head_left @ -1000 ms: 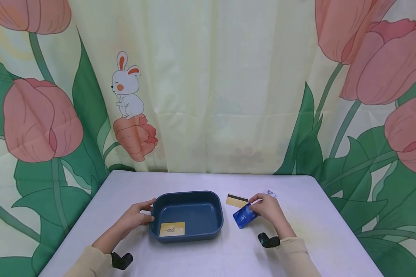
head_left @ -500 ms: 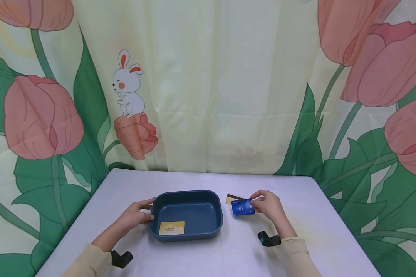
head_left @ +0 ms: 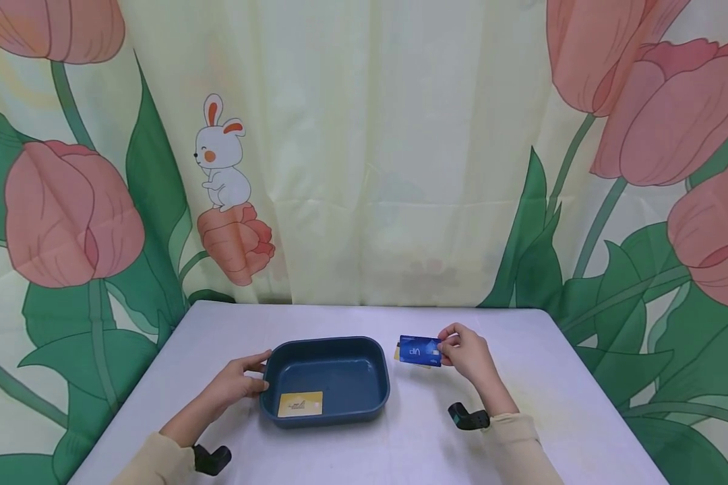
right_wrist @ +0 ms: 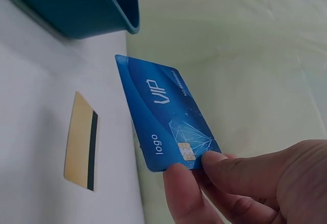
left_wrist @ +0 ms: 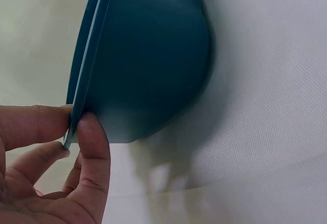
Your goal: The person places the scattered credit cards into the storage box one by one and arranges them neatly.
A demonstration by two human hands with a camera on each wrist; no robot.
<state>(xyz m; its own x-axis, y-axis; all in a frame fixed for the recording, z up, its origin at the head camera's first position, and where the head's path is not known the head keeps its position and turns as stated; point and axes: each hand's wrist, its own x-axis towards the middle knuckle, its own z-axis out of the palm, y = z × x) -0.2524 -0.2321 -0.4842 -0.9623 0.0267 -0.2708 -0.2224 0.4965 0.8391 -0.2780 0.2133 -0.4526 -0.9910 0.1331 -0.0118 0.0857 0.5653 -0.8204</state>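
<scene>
My right hand point(head_left: 468, 351) pinches a blue VIP card point(right_wrist: 161, 114) by one end between thumb and fingers. The card is raised above the table, to the right of a dark blue rectangular tray point(head_left: 334, 416). Beneath it lies a gold card with a black stripe point(right_wrist: 80, 142), mostly covered by the blue card in the head view. My left hand point(head_left: 239, 378) holds the tray's left rim, with the thumb and a finger on either side of it in the left wrist view. Inside the tray, at its near left corner, lies another gold card point(head_left: 300, 404).
A white cloth covers the table point(head_left: 400, 448). Behind its far edge hangs a pale curtain point(head_left: 370, 168) printed with tulips and a rabbit. Black devices are strapped at both wrists.
The blue card has been lifted and turned level, moving up and slightly left over the striped gold card. A pale patterned card behind my right hand no longer shows. The left hand stays put.
</scene>
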